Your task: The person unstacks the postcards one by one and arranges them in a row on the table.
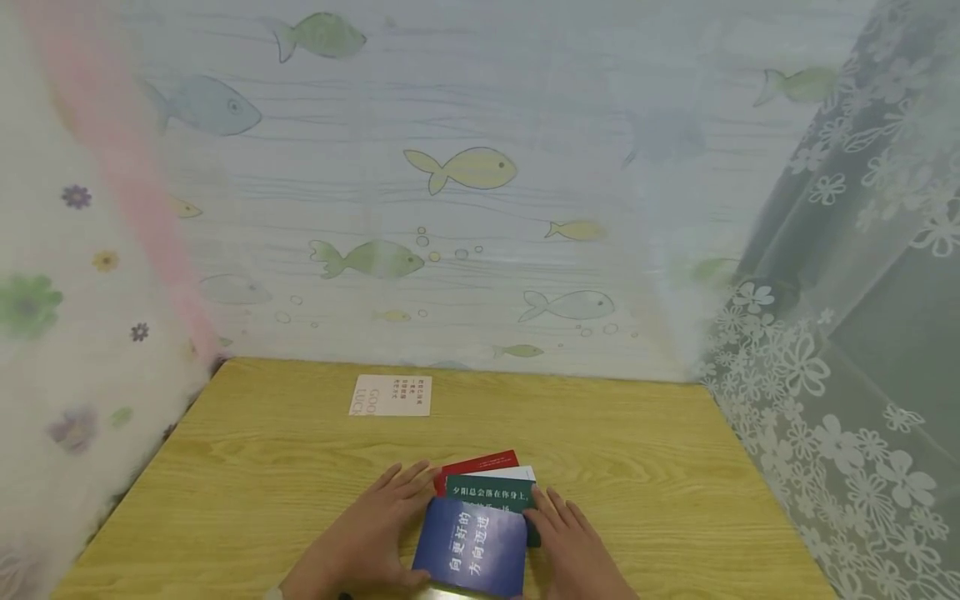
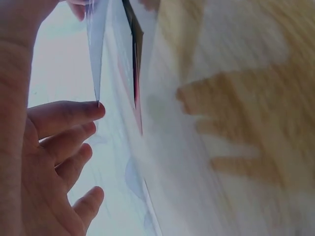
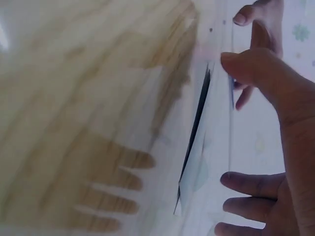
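A blue card (image 1: 471, 550) with white lettering is held raised, seen nearly edge-on in the left wrist view. The left hand (image 1: 367, 533) holds its left side, index fingertip at one corner and thumb lower along the edge; its other fingers are spread. On the opposite side, the right hand (image 1: 573, 550) holds the card's edge between thumb and index finger. Below and behind the blue card lie a green card (image 1: 491, 490) with white lettering, a white card (image 1: 521, 472) and a red card (image 1: 480, 463), overlapping in a fan. The blue card partly hides the green one.
A pale card (image 1: 392, 396) with "GOOD LUCK" print lies farther back on the wood-grain table (image 1: 637, 450). Behind stands a fish-patterned curtain (image 1: 465, 275). Flowered fabric (image 1: 97, 275) hangs at the left, and lace (image 1: 847, 458) at the right.
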Demonstrator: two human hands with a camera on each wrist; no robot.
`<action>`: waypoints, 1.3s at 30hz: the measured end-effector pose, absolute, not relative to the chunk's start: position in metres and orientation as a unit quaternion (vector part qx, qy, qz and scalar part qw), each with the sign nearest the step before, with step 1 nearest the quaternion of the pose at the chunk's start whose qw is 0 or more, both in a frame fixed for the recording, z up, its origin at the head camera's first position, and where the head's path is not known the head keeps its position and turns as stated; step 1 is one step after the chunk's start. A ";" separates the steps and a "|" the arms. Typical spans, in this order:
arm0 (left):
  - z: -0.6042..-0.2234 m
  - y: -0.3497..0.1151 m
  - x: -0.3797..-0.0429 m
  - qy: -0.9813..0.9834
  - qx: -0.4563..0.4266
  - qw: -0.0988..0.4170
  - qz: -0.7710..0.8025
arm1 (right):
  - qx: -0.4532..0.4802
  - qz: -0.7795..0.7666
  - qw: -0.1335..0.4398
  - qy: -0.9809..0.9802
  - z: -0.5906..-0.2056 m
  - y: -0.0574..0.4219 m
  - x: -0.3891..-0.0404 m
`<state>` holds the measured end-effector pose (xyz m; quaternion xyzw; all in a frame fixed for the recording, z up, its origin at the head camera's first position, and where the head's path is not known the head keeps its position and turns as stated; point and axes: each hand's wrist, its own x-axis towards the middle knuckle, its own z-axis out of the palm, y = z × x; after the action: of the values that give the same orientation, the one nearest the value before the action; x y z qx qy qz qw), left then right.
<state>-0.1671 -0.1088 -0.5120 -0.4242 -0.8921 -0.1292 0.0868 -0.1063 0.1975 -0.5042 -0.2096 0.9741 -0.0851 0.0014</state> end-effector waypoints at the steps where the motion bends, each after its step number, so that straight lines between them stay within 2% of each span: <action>1: -0.511 -0.110 -0.168 -0.891 -0.426 0.092 -0.130 | -0.209 -0.091 -0.002 0.974 -0.504 0.197 -0.107; 6: -0.509 -0.115 -0.169 -0.890 -0.427 0.097 -0.130 | -0.216 -0.099 -0.031 0.971 -0.505 0.198 -0.110; 14: -0.506 -0.121 -0.170 -0.902 -0.403 0.046 -0.148 | -0.228 -0.087 -0.058 0.968 -0.506 0.200 -0.115; 28: -0.513 -0.119 -0.177 -0.908 -0.378 0.062 -0.168 | -0.232 -0.073 -0.085 0.966 -0.510 0.202 -0.124; 39: -0.515 -0.119 -0.176 -0.910 -0.369 0.049 -0.183 | -0.218 -0.113 -0.022 0.969 -0.507 0.202 -0.130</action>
<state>-0.1764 -0.1194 -0.5149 -0.3688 -0.9100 -0.1827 0.0493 -0.1298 0.2020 -0.5073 -0.2177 0.9692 -0.1129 -0.0222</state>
